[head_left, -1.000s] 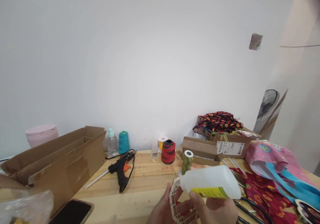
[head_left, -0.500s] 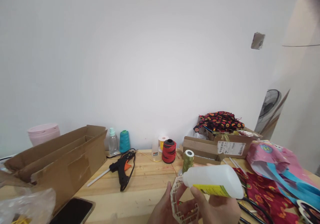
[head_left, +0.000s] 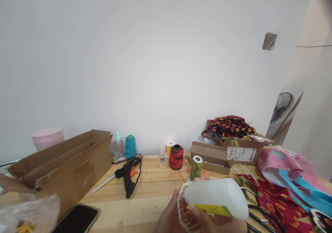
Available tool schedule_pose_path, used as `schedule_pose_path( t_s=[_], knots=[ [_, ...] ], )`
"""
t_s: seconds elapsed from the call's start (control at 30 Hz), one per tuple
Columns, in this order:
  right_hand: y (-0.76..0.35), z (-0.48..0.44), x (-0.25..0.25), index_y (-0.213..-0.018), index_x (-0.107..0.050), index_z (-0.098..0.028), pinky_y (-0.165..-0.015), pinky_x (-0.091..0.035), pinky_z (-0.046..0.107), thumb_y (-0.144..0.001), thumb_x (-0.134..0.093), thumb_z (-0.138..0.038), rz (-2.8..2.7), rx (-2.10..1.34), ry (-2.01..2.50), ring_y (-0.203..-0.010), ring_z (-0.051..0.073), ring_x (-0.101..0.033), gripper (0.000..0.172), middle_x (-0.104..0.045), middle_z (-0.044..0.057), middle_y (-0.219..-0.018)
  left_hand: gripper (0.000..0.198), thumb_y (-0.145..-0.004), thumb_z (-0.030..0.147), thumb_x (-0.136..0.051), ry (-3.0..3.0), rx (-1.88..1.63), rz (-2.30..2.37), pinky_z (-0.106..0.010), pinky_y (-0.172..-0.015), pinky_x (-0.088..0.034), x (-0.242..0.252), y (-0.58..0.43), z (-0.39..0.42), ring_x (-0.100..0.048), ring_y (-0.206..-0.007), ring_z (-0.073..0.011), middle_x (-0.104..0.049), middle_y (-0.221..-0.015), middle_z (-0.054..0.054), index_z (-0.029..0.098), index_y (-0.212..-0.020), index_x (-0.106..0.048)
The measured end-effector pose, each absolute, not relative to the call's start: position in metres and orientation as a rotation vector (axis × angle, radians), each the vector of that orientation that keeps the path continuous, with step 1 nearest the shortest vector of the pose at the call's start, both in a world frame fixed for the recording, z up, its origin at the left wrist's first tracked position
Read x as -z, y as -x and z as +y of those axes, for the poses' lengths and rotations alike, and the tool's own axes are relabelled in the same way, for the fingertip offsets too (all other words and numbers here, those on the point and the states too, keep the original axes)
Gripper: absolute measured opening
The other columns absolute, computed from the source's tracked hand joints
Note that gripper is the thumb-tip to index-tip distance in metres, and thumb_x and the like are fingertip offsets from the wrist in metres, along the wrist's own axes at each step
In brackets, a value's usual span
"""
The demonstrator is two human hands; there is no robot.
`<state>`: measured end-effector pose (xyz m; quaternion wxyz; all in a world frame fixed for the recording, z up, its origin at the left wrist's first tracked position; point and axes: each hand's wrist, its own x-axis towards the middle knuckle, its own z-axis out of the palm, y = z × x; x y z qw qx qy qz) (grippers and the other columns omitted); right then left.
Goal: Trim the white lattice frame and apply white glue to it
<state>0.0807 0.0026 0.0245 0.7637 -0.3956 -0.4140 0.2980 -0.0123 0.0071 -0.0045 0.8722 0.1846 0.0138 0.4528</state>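
Note:
My left hand [head_left: 167, 216] grips a pale lattice frame [head_left: 181, 210] with angled sides, held just above the front of the wooden table. In my right hand [head_left: 207, 222] lies a white plastic bottle [head_left: 220, 193] with a yellow label, tipped on its side. Its narrow end points left and down over the frame, and the tip is hidden from me. Small red and green bits show inside the frame. An olive thread spool [head_left: 196, 168] stands just behind the bottle. Scissors with black handles [head_left: 264, 215] lie to the right of my right hand.
A black glue gun [head_left: 128, 176] with a white stick lies left of centre. Behind stand a teal thread cone [head_left: 130, 146] and a red thread spool [head_left: 176, 157]. A long cardboard box [head_left: 77, 170] and a phone [head_left: 77, 219] are left; patterned red cloth [head_left: 280, 202] is right.
The bottle has shifted slightly left and toward me, with its narrow end now lower over the frame. My left hand keeps its hold on the frame. The view has moved slightly.

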Motion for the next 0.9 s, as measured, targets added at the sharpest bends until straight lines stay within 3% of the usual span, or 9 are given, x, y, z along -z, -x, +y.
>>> schedule_pose_path(
  t_s=[0.2, 0.4, 0.53, 0.73, 0.9],
  knots=[
    [-0.079, 0.001, -0.029, -0.089, -0.054, -0.017, -0.043, -0.051, 0.028, -0.036, -0.079, -0.043, -0.762, -0.733, 0.929, -0.046, 0.022, -0.061, 0.063, -0.064, 0.000, -0.051, 0.048, -0.079, 0.050, -0.035, -0.379, -0.915, 0.016, -0.029, -0.069, -0.037, 0.003, 0.013, 0.006, -0.061, -0.077, -0.0210, -0.068, -0.084, -0.012, 0.019, -0.107, -0.059],
    [-0.070, -0.003, -0.025, -0.086, -0.054, -0.020, -0.053, -0.054, 0.029, -0.033, -0.079, -0.040, -0.690, -0.837, 0.823, -0.058, 0.023, -0.064, 0.062, -0.065, 0.000, -0.060, 0.052, -0.077, 0.049, -0.038, -0.417, -0.977, 0.035, -0.030, -0.079, -0.034, 0.005, 0.010, 0.007, -0.059, -0.081, -0.0216, -0.066, -0.091, -0.011, 0.013, -0.108, -0.058],
    [-0.073, -0.002, -0.027, -0.075, -0.055, -0.021, -0.040, -0.051, 0.025, -0.028, -0.081, -0.035, -0.662, -0.823, 0.958, -0.046, 0.020, -0.061, 0.056, -0.063, -0.001, -0.053, 0.048, -0.078, 0.050, -0.036, -0.422, -0.937, 0.037, -0.031, -0.079, -0.034, 0.005, 0.011, 0.007, -0.059, -0.085, -0.0223, -0.067, -0.091, -0.011, 0.021, -0.110, -0.057],
    [-0.067, -0.006, -0.035, -0.087, -0.054, -0.023, -0.056, -0.055, 0.027, -0.035, -0.077, -0.044, -0.759, -0.843, 0.778, -0.067, 0.023, -0.065, 0.060, -0.069, 0.003, -0.078, 0.053, -0.076, 0.050, -0.040, -0.445, -0.961, 0.001, -0.030, -0.081, -0.034, 0.006, 0.009, 0.009, -0.058, -0.085, -0.0220, -0.066, -0.093, -0.012, 0.013, -0.108, -0.058],
    [-0.073, -0.002, -0.022, -0.085, -0.054, -0.021, -0.052, -0.054, 0.028, -0.036, -0.079, -0.039, -0.751, -0.821, 0.893, -0.062, 0.023, -0.065, 0.058, -0.069, 0.002, -0.069, 0.056, -0.075, 0.055, -0.036, -0.437, -0.914, 0.077, -0.034, -0.085, -0.032, 0.011, 0.009, 0.011, -0.059, -0.083, -0.0227, -0.066, -0.088, -0.012, 0.016, -0.111, -0.056]
  ],
)
